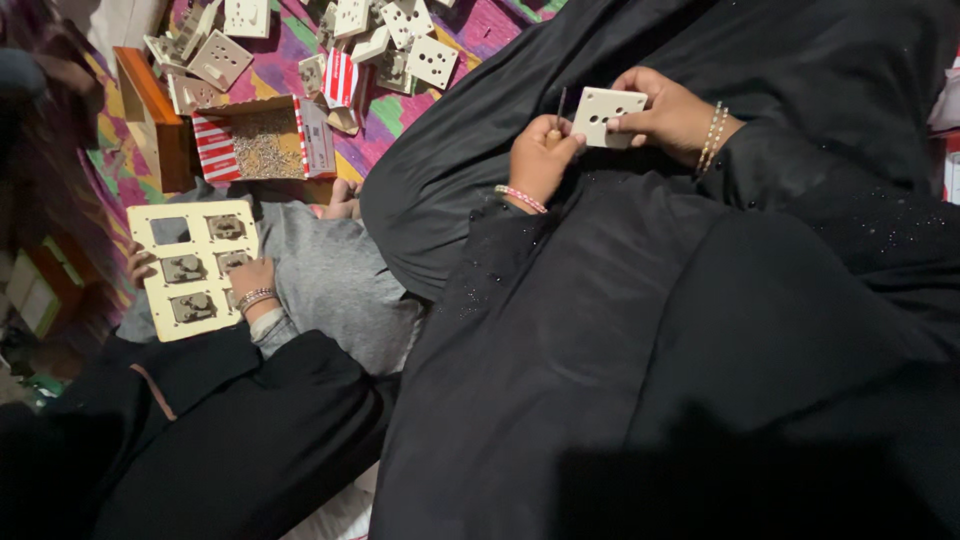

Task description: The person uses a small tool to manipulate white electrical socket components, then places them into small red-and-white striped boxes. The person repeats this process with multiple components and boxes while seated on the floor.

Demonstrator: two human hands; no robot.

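A: What do I see from the head view?

B: My right hand (670, 115) has its fingers clamped on a white socket plate (606, 117) over my black lap. My left hand (540, 155) grips a screwdriver (556, 122) touching it.

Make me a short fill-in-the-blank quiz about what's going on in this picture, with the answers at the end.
1. The right hand holds a cream socket plate pierced with round ____.
2. The left hand grips a thin ____ beside that plate.
3. A co-worker's hand rests on a large cream panel that has one ____ square opening.
4. The striped cardboard box is full of small ____.

Answers: holes; screwdriver; empty; screws
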